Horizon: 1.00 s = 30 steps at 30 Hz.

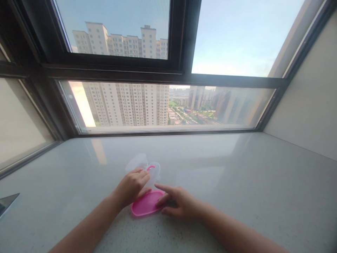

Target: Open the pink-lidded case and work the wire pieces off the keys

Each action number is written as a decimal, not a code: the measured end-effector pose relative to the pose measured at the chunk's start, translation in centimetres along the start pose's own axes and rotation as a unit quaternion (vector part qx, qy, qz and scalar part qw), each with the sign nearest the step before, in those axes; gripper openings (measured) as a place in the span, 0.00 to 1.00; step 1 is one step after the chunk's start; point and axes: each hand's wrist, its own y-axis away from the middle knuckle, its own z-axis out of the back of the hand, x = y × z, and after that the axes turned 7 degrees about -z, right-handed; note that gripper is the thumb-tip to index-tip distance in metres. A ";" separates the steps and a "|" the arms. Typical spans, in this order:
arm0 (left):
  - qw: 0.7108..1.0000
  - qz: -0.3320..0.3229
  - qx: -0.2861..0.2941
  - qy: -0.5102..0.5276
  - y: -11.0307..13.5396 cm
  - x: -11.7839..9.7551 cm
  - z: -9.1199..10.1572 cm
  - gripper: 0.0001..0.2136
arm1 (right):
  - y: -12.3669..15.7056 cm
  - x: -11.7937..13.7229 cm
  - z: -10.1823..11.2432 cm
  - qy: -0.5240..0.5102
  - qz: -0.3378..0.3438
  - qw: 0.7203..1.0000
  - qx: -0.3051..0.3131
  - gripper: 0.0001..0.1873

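Observation:
A shallow pink oval piece [146,205], like a lid or small tray, lies on the pale speckled surface between my hands. Just beyond it is a translucent plastic piece [156,170] with a short pink strip on it. My left hand [133,184] has its fingers bent over this plastic, the thumb pointing down near the pink rim; its grip is partly hidden. Another translucent sheet-like part [138,161] shows behind those fingers, and I cannot tell whether the two are joined. My right hand [177,201] has its index finger stretched toward the plastic, another finger touching the pink piece's right side.
The glossy speckled sill [223,182] extends around my hands. A dark-framed window [173,78] rises behind it, with tall buildings outside. A white wall [305,95] bounds the right side. At the left edge lies a dark flat object [9,202] with a pale rim.

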 end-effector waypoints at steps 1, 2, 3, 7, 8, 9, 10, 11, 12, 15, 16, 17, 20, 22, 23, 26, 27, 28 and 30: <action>1.000 0.007 0.000 0.003 0.0 0.0 0.0 0.13 | 0.0 -0.1 0.0 -0.001 -0.001 1.000 0.000 0.40; 1.000 0.016 -0.002 0.005 0.0 -0.1 -0.1 0.14 | 0.0 -0.1 0.0 -0.003 -0.001 1.000 0.001 0.39; 1.000 0.026 -0.004 0.008 0.0 -0.2 -0.1 0.15 | 0.0 -0.1 0.0 -0.006 -0.002 1.000 0.002 0.38; 0.997 0.068 -0.027 0.023 0.1 -0.1 -0.4 0.21 | 0.0 -0.2 0.0 -0.032 0.002 0.999 0.006 0.32; 0.996 0.078 -0.039 0.029 0.2 0.1 -0.5 0.22 | 0.0 -0.2 0.0 -0.038 0.001 0.999 0.006 0.32; 0.994 0.089 -0.054 0.035 0.3 0.5 -0.5 0.22 | 0.0 -0.2 0.0 -0.042 -0.002 0.999 0.007 0.31; 0.991 0.101 -0.072 0.042 0.4 1.0 -0.4 0.22 | 0.0 -0.2 0.0 -0.043 -0.005 0.999 0.008 0.31; 0.988 0.115 -0.094 0.049 0.5 1.5 -0.4 0.21 | 0.0 -0.2 0.0 -0.043 -0.008 0.999 0.009 0.31; 0.983 0.132 -0.119 0.057 0.6 2.2 -0.3 0.20 | 0.0 -0.2 0.1 -0.043 -0.011 0.999 0.011 0.30; 0.954 0.196 -0.212 0.077 1.1 3.9 0.2 0.16 | 0.0 0.0 0.2 -0.042 -0.025 0.999 0.013 0.25; 0.942 0.216 -0.243 0.086 1.3 4.4 0.5 0.15 | 0.0 0.0 0.2 -0.040 -0.031 0.999 0.014 0.23; 0.929 0.235 -0.270 0.097 1.4 4.7 0.8 0.14 | 0.0 0.1 0.3 -0.037 -0.037 0.999 0.015 0.21; 0.871 0.296 -0.352 0.173 1.6 5.3 1.5 0.15 | 0.0 0.4 0.4 -0.040 -0.044 0.998 0.018 0.19; 0.819 0.333 -0.401 0.240 1.6 5.5 1.8 0.16 | 0.0 0.7 0.4 -0.052 -0.049 0.997 0.019 0.18; 0.792 0.346 -0.421 0.273 1.6 5.6 1.9 0.17 | 0.0 0.7 0.4 -0.057 -0.052 0.997 0.018 0.18; 0.719 0.361 -0.471 0.362 1.5 6.1 2.0 0.14 | 0.0 0.7 0.4 -0.051 -0.054 0.997 0.018 0.17; 0.695 0.362 -0.484 0.391 1.5 6.3 2.1 0.12 | 0.0 0.6 0.4 -0.045 -0.050 0.998 0.019 0.16; 0.671 0.362 -0.495 0.416 1.5 6.4 2.1 0.10 | 0.0 0.4 0.4 -0.041 -0.045 0.998 0.021 0.16; 0.631 0.366 -0.510 0.457 1.4 6.5 2.3 0.08 | 0.1 0.1 0.3 -0.040 -0.039 0.998 0.024 0.16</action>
